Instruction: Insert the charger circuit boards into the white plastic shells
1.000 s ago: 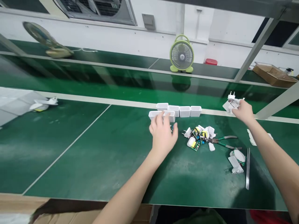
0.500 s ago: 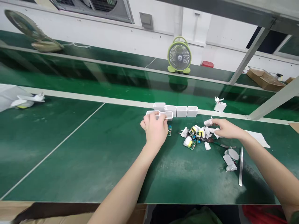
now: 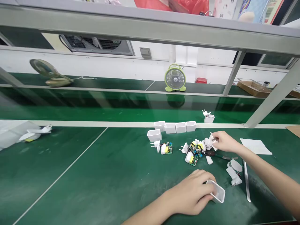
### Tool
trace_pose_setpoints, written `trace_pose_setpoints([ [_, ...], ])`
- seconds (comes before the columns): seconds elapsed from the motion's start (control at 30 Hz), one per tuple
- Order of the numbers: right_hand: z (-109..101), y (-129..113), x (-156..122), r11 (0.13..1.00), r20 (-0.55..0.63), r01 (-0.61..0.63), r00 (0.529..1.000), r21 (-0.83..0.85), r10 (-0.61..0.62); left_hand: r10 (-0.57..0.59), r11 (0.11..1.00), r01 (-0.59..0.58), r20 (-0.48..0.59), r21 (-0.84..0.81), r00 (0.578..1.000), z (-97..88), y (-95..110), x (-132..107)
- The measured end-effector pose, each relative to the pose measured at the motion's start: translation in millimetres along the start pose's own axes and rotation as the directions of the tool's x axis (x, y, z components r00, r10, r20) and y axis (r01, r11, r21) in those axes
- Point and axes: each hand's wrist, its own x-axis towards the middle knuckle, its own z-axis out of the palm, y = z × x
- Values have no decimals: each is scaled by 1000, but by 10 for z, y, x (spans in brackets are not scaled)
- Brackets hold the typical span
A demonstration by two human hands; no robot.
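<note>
My left hand [image 3: 193, 192] grips an open white plastic charger housing [image 3: 220, 194] near the front of the bench, thumb and fingers on its walls. My right hand [image 3: 223, 142] is at the right end of a pile of small circuit boards [image 3: 192, 160] and white plugs [image 3: 185, 148]. Its fingers are closed among white parts; what they pinch is unclear. Left of the pile lies one circuit board [image 3: 167, 148] beside a white plug [image 3: 156, 145]. Behind it stands a single empty housing [image 3: 154, 136], with a row of similar housings [image 3: 181, 127] along the back.
Pliers [image 3: 217, 155] lie partly under the pile. Right of them are tweezers [image 3: 247, 182], a loose white assembly [image 3: 233, 175] and white paper [image 3: 256, 147]. An assembled charger [image 3: 209, 118] stands at the back ledge. A plastic bag [image 3: 16, 132] lies far left; a metal post [image 3: 269, 97] rises right.
My left hand has taken one white housing from the front pair and brought it nearer and rightward. My right hand stays at the pile, fingers more closed. The view has tilted upward.
</note>
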Motion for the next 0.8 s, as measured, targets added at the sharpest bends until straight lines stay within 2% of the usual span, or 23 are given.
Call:
trace_pose_setpoints([
  [0.1,-174,-82,-35,998,-74,3,997,-68,-8,-102,991,110,-109,71,989,179,-37,-9],
  [0.2,-451,-166,-60,984,-155,1,987,-180,-30,-204,950,255,-262,181,943,371,-65,17],
  [0.27,-609,-239,-54,960,-185,-1,981,-280,-53,-225,916,308,-307,258,925,478,-69,44],
  [0.33,-673,-337,-23,921,-176,9,981,-390,-84,-223,895,327,-329,303,917,545,-57,65],
  [0.4,-616,-456,32,877,-118,49,986,-478,-119,-212,888,330,-352,321,912,570,-33,71],
  [0.47,-470,-571,105,848,-8,121,989,-517,-146,-199,888,325,-366,325,909,562,-5,61],
  [0.6,-220,-687,231,843,174,222,972,-491,-155,-205,915,307,-353,262,913,498,42,29],
  [0.7,-257,-636,232,872,175,184,978,-454,-115,-236,941,299,-331,156,914,450,51,20],
  [0.8,-367,-540,169,875,117,43,993,-483,16,-293,941,331,-318,73,902,435,33,13],
])
